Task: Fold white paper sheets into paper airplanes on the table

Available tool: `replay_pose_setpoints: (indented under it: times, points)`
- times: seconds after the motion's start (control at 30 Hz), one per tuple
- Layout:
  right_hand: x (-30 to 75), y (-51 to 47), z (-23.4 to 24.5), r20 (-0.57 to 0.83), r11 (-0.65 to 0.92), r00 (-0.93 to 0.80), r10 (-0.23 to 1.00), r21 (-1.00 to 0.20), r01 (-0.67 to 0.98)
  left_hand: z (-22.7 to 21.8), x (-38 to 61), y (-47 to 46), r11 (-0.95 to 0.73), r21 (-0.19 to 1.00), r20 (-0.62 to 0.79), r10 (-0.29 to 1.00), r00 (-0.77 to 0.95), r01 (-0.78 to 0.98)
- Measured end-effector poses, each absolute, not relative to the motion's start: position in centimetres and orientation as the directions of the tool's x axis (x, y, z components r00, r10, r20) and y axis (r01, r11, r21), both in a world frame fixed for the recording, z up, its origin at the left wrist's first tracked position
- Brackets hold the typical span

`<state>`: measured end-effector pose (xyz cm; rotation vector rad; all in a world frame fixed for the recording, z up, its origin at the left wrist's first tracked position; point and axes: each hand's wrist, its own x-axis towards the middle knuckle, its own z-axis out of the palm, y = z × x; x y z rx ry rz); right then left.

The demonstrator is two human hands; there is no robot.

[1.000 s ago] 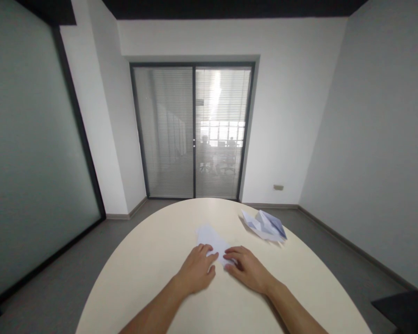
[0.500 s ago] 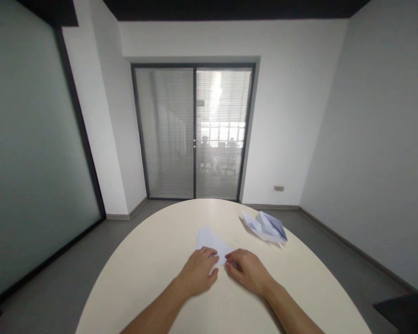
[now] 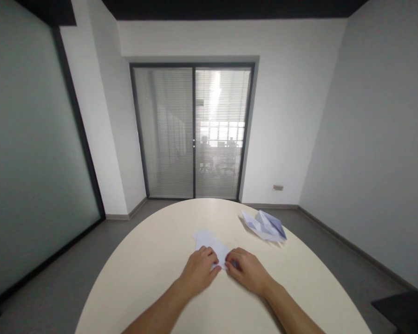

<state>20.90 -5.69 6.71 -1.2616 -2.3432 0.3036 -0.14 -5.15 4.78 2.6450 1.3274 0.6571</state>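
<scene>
A folded white sheet of paper (image 3: 211, 242) lies flat on the round cream table (image 3: 153, 273). My left hand (image 3: 198, 271) rests on its near left edge, fingers curled and pressed down on the paper. My right hand (image 3: 249, 271) is on the near right corner, its fingertips pinching the paper's edge close to my left fingers. The near part of the sheet is hidden under both hands.
A finished folded paper shape (image 3: 264, 226) lies on the table's far right, near the edge. Beyond the table are a grey floor, a glass sliding door with blinds (image 3: 194, 132), and a frosted glass wall on the left. A dark object (image 3: 404, 311) sits at bottom right.
Both hands have drawn closer together on the paper's near edge; my right fingers went from lying flat to pinching. The sheet shifted slightly under them.
</scene>
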Motion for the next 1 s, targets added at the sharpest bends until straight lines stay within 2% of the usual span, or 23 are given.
replay_pose_setpoints:
  times: [0.53, 0.8, 1.0]
  points:
    - [20.9, -4.7, 6.0, 0.338, 0.521, -0.406, 0.849, -0.410, 0.748, 5.0, -0.4, -5.2, -0.695, 0.312, 0.360, 0.717, 0.596, 0.647]
    - [20.9, -4.4, 6.1, 0.335, 0.525, -0.410, 0.848, -0.435, 0.731, 6.6, -0.6, -6.3, -0.731, 0.254, 0.318, 0.681, 0.659, 0.633]
    - [21.0, -4.8, 6.5, 0.315, 0.508, -0.406, 0.858, -0.403, 0.761, 6.9, -0.8, -6.6, -0.770, 0.186, 0.274, 0.637, 0.720, 0.610]
